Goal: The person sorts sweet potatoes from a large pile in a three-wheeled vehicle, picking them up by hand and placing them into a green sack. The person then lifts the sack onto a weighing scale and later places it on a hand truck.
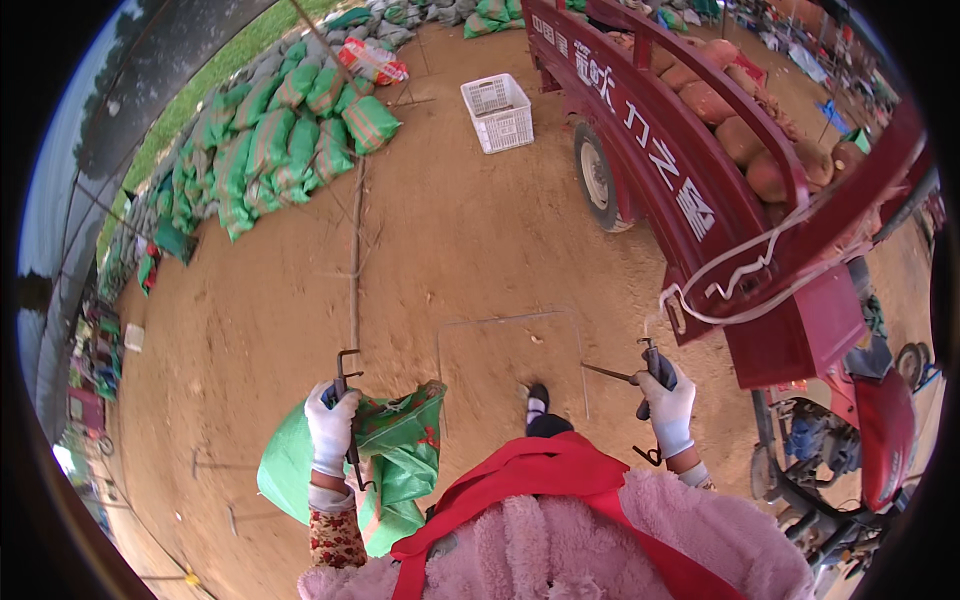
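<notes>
In its white glove, my left hand is closed around a black metal bar with bent, hook-like ends. A green woven sack lies against that hand; whether my fingers pinch it too is unclear. My right hand, also gloved, grips a similar black hooked bar. A thin dark rod juts leftward from beside the right hand. Between my hands, a thin rectangular metal frame shows at ground level.
Ahead on the right stands a dark red cargo tricycle loaded with filled sacks. A white plastic crate sits on the dirt ahead. Filled green sacks are piled at far left. A long pole runs along the ground.
</notes>
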Tool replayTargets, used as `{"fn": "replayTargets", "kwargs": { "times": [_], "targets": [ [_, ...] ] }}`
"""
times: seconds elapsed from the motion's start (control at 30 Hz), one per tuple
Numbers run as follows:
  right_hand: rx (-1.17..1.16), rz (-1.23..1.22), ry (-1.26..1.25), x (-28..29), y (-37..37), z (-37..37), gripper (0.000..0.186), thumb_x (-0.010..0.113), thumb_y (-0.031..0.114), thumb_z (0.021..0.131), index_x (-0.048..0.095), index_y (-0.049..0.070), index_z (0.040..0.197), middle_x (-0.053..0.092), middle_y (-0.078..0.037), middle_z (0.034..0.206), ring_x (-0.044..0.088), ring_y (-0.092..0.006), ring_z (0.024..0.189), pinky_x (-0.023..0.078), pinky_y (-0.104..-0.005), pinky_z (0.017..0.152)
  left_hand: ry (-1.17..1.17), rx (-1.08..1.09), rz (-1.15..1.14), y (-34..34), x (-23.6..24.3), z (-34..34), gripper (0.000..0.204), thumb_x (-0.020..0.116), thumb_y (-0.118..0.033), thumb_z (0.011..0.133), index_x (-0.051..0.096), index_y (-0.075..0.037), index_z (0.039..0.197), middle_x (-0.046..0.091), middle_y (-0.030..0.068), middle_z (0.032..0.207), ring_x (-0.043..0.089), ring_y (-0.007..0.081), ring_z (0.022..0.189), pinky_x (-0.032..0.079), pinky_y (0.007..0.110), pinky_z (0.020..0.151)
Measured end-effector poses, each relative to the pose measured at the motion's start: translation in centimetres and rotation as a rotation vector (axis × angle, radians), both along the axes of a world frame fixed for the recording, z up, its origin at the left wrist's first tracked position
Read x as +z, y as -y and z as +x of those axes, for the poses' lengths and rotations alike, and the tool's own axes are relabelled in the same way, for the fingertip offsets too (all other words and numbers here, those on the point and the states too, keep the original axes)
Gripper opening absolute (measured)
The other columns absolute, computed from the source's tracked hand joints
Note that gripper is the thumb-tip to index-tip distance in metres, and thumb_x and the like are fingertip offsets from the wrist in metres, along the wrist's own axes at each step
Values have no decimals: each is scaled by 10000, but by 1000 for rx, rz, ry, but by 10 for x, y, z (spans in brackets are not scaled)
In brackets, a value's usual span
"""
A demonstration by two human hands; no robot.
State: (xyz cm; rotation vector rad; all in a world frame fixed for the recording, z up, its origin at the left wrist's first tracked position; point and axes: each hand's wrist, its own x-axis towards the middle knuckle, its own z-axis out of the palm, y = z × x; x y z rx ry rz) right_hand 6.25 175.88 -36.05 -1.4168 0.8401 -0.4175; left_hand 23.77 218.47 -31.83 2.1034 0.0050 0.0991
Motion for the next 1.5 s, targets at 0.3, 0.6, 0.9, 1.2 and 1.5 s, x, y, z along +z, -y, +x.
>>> {"fn": "replayTargets", "kwargs": {
  "times": [0.3, 0.6, 0.9, 1.2, 1.5],
  "targets": [
    [-161, 116, 17, -41, 24, 181, 305, 669, 60, 859, 644, -25, 1150, 665, -15, 820, 565, -59, 573, 429, -223, 451, 18, -197, 98, 62, -5, 274, 145, 721, -78, 728, 616, 23, 733, 565, 26, 694, 530, 105, 636, 451, 289, 608],
    [-390, 181, -14, -107, 59, 342, 309, 667, 77, 876, 602, -17, 1163, 643, -42, 839, 601, -120, 521, 478, -253, 426, 30, -504, 153, 197, -87, 555, 180, 736, -99, 726, 594, 12, 720, 536, 32, 679, 519, 125, 640, 450, 309, 623],
    [-769, 418, -34, -173, 74, 474, 351, 676, 44, 862, 552, 28, 1190, 680, -92, 907, 677, -216, 606, 569, -330, 539, 115, -802, 414, 369, -195, 767, 376, 745, -372, 759, 678, -44, 930, 663, 188, 909, 649, 361, 903, 507, 436, 810],
    [-610, 421, -202, -215, 140, 538, 298, 663, 81, 893, 528, 75, 1158, 675, -132, 956, 704, -302, 748, 604, -420, 623, -198, -605, 228, 332, -210, 897, 400, 779, -280, 776, 646, -68, 1088, 687, 142, 1060, 661, 291, 981, 514, 384, 871],
    [7, -934, -773, -140, 97, 590, 645, 714, 238, 820, 473, 76, 1396, 478, -209, 1418, 433, -375, 1321, 331, -453, 1120, 79, -83, 236, 250, -249, 896, 285, 696, -195, 853, 661, -39, 1088, 704, 162, 986, 682, 317, 904, 520, 393, 810]
  ]
}}
